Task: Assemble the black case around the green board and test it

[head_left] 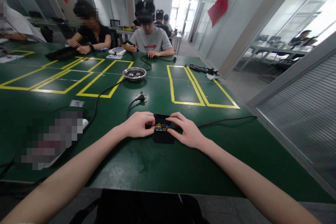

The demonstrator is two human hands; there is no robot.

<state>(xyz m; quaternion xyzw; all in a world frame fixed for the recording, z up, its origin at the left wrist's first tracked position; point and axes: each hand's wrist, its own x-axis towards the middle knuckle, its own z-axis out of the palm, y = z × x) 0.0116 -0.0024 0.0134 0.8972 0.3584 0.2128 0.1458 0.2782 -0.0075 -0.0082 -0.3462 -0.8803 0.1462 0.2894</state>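
Note:
Between my hands, a circuit board [162, 127] with small coils lies across an opened black case [164, 138] on the green table. My left hand [140, 124] is closed, its fingers and thumb pinching at the left edge of the board and case. My right hand [187, 131] has its thumb at the board's right edge and its fingers over the upper black part, closing on that side. A black cable [228, 120] runs right from near my right hand. Beyond my left hand lies a black plug [142, 98] on its cord.
A metal bowl [134, 74] with small parts stands further back. A blurred-out object [52, 141] with a white edge lies left. Yellow tape rectangles [189, 104] mark the green table [126, 168]. People sit across it; one holds a screwdriver. A black tool-like object [202, 69] lies back right.

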